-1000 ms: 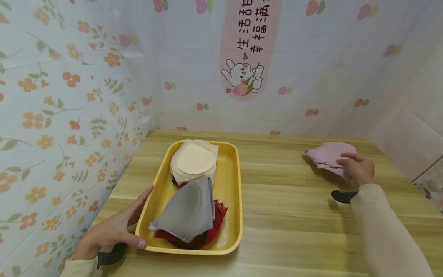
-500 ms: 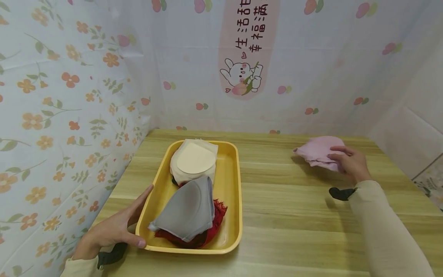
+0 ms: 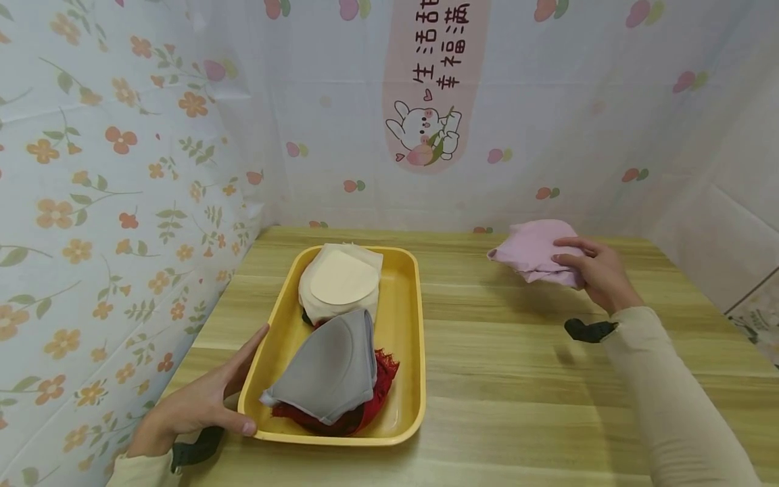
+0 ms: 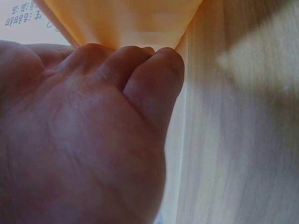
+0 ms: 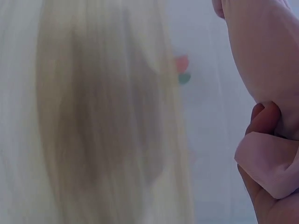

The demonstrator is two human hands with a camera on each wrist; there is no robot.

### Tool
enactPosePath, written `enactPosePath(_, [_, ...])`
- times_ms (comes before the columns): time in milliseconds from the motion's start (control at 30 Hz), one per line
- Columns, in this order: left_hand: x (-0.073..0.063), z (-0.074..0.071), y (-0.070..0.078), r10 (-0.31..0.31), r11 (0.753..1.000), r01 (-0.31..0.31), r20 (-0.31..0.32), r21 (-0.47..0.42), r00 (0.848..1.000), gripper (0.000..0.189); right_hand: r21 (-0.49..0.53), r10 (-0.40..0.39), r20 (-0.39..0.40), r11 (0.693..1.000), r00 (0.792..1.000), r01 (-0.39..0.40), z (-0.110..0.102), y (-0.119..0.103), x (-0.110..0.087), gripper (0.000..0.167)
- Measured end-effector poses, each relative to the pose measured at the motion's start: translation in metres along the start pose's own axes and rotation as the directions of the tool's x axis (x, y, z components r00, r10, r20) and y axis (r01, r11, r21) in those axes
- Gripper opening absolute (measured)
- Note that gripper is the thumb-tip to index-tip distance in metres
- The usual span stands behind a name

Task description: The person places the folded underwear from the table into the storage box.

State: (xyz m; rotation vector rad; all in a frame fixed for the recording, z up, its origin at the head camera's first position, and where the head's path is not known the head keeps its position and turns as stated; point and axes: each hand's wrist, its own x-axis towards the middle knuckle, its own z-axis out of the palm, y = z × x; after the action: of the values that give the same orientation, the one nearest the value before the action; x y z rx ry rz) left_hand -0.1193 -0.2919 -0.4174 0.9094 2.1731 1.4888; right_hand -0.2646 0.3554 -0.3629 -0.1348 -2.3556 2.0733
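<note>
My right hand grips a folded pink bra above the right back of the table. In the right wrist view the pink bra shows at the right edge, with fingertips pressed into its folds. My left hand rests against the near left corner of a yellow tray, thumb and fingers extended along its outside. Inside the tray lie a beige bra at the back and a grey bra in front. The grey one partly covers a red lace bra.
The tray stands on the left part of a wood-grain table. A patterned cloth hangs behind the table, and a floral one hangs along the left. Dark straps sit at both wrists.
My right hand has carried the pink bra leftward and away from me, raising it from the table. The left hand and the tray have stayed in place.
</note>
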Motion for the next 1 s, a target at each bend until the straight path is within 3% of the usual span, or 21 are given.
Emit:
enactPosePath(133, [-0.001, 0.001, -0.001, -0.002, 1.000, 0.002, 0.004, -0.018, 1.000, 0.119, -0.030, -0.008, 0.055, 1.000, 0.998, 0.009, 0.013, -0.011, -0.001, 0.030])
enactPosePath(400, [-0.001, 0.001, 0.001, 0.013, 0.999, -0.013, 0.012, -0.033, 1.000, 0.118, 0.117, -0.064, 0.225, 0.992, 0.972, 0.038, 0.042, -0.034, -0.009, 0.029])
enactPosePath(633, [-0.001, 0.000, 0.000, 0.016, 1.000, -0.016, 0.009, -0.013, 1.000, 0.118, 0.060, -0.130, 0.314, 0.991, 0.941, 0.117, 0.078, -0.055, -0.019, 0.030])
enactPosePath(867, [-0.001, 0.001, -0.001, 0.006, 1.000, -0.005, 0.004, -0.025, 1.000, 0.119, 0.052, -0.212, 0.453, 0.976, 0.866, 0.212, 0.109, -0.068, -0.026, 0.029])
enactPosePath(1000, [-0.001, -0.001, -0.001, 0.021, 0.999, -0.020, 0.011, -0.027, 1.000, 0.118, 0.079, -0.229, 0.493, 0.973, 0.840, 0.219, 0.125, -0.073, -0.031, 0.030])
